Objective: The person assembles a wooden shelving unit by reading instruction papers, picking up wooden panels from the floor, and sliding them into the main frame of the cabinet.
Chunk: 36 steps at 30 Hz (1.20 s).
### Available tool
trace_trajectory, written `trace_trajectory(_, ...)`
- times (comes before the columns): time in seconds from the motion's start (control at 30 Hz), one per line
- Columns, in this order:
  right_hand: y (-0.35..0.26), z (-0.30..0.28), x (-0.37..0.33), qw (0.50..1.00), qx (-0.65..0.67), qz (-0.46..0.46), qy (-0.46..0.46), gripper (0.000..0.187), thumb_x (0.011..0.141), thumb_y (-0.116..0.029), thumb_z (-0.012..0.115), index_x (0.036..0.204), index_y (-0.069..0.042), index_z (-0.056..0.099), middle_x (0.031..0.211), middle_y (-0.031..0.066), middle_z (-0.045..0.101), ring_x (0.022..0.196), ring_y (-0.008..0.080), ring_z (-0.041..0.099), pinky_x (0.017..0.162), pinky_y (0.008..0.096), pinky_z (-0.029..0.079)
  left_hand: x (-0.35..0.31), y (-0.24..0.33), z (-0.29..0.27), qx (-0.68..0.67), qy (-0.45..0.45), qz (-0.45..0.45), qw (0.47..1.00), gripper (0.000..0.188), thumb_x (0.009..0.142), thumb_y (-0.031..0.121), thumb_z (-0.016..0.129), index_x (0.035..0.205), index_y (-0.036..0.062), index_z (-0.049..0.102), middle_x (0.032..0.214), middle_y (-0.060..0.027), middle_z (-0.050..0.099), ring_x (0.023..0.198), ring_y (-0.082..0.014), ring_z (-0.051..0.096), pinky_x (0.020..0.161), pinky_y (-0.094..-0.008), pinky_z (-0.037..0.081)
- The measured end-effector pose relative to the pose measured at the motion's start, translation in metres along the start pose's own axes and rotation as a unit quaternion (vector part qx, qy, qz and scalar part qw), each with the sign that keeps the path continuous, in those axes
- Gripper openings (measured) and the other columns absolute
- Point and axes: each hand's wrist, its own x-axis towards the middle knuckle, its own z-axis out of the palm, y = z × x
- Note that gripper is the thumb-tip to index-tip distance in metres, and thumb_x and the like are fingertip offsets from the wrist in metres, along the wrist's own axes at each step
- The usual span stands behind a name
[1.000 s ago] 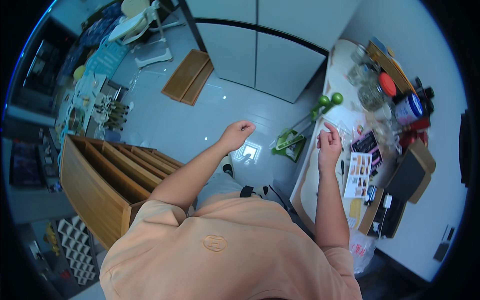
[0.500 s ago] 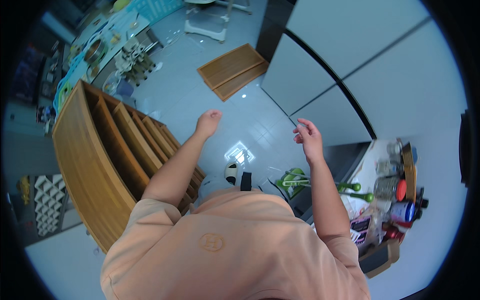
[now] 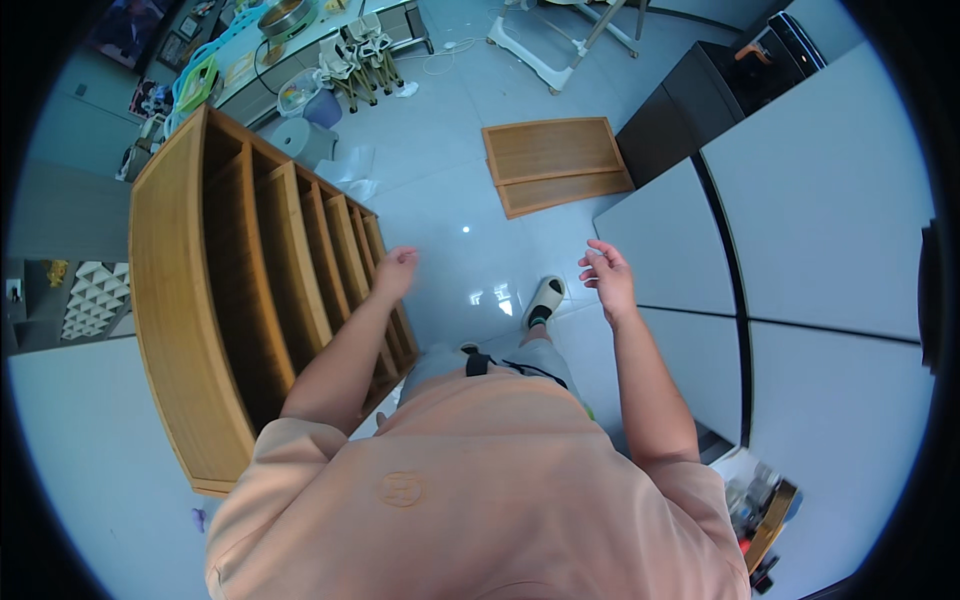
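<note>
My left hand (image 3: 397, 271) hangs in front of the tall wooden shelf unit (image 3: 172, 300), apart from it, with its fingers loosely curled together and nothing seen in them. My right hand (image 3: 610, 275) is held out to the right over the floor, empty, its fingers bent and apart. Beyond my hands, two wooden panels (image 3: 555, 150) lie on the tiles, one partly over the other, by a dark cabinet.
Large pale refrigerator doors (image 3: 680, 235) stand to my right, next to the dark cabinet (image 3: 680, 110). A grey stool (image 3: 303, 142), folded seats (image 3: 360, 60) and a white-legged frame (image 3: 540, 62) are ahead. Jars (image 3: 755, 500) sit at the lower right.
I have stepped forward and turned left, so the panels sit further right in view. The counter with jars has slid toward the lower right. Both hands remain empty.
</note>
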Motion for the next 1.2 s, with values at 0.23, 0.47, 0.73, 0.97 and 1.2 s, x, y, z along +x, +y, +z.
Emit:
trace_trajectory(0.23, -0.007, -0.057, 0.105, 0.997, -0.036, 0.071, -0.018, 0.029, 0.081, -0.014, 0.054, 0.109, -0.005, 0.051, 0.081, 0.0059, 0.059, 0.062, 0.0114, 0.054, 0.054, 0.0231, 0.043, 0.027, 0.036, 0.034, 0.012, 0.046, -0.036, 0.998, 0.025, 0.084, 0.022, 0.054, 0.101, 0.0031, 0.055, 0.083, -0.0048, 0.058, 0.073, -0.0126, 0.053, 0.068, -0.0248, 0.042)
trace_trajectory(0.47, -0.029, -0.089, 0.185, 0.994, -0.084, 0.069, -0.021, 0.032, 0.081, -0.015, 0.055, 0.11, -0.005, 0.049, 0.083, 0.0067, 0.059, 0.064, 0.0127, 0.056, 0.054, 0.0244, 0.044, 0.051, 0.132, 0.08, 0.056, 0.041, 0.026, 0.997, 0.028, 0.084, 0.023, 0.055, 0.106, 0.0068, 0.054, 0.09, -0.0038, 0.057, 0.072, -0.0115, 0.051, 0.067, -0.0249, 0.042)
trace_trajectory(0.73, -0.047, -0.067, 0.231, 0.992, -0.09, 0.09, -0.02, 0.034, 0.08, -0.017, 0.056, 0.111, -0.005, 0.049, 0.083, 0.0075, 0.059, 0.065, 0.0132, 0.057, 0.054, 0.0249, 0.044, 0.106, 0.162, 0.049, 0.016, 0.075, 0.023, 0.997, 0.026, 0.085, 0.018, 0.054, 0.107, 0.0047, 0.052, 0.087, -0.0007, 0.053, 0.072, -0.0079, 0.046, 0.067, -0.0212, 0.039)
trace_trajectory(0.97, -0.035, -0.063, 0.269, 0.984, -0.11, 0.126, 0.055, 0.039, 0.078, -0.017, 0.057, 0.114, -0.002, 0.048, 0.086, 0.0088, 0.061, 0.068, 0.0144, 0.058, 0.061, 0.0254, 0.045, 0.201, 0.177, 0.052, 0.036, -0.001, 0.001, 0.999, 0.03, 0.083, 0.021, 0.056, 0.11, 0.0081, 0.052, 0.094, -0.0033, 0.056, 0.072, -0.0119, 0.051, 0.066, -0.0253, 0.043)
trace_trajectory(1.2, 0.017, -0.019, 0.313, 0.956, -0.103, 0.195, 0.195, 0.043, 0.075, -0.021, 0.06, 0.114, -0.004, 0.051, 0.089, 0.0085, 0.062, 0.08, 0.0155, 0.057, 0.071, 0.0262, 0.044, 0.356, 0.172, 0.076, 0.194, -0.134, 0.113, 0.965, 0.036, 0.081, 0.019, 0.058, 0.113, 0.0063, 0.049, 0.104, -0.0114, 0.054, 0.082, -0.0192, 0.055, 0.073, -0.0296, 0.045)
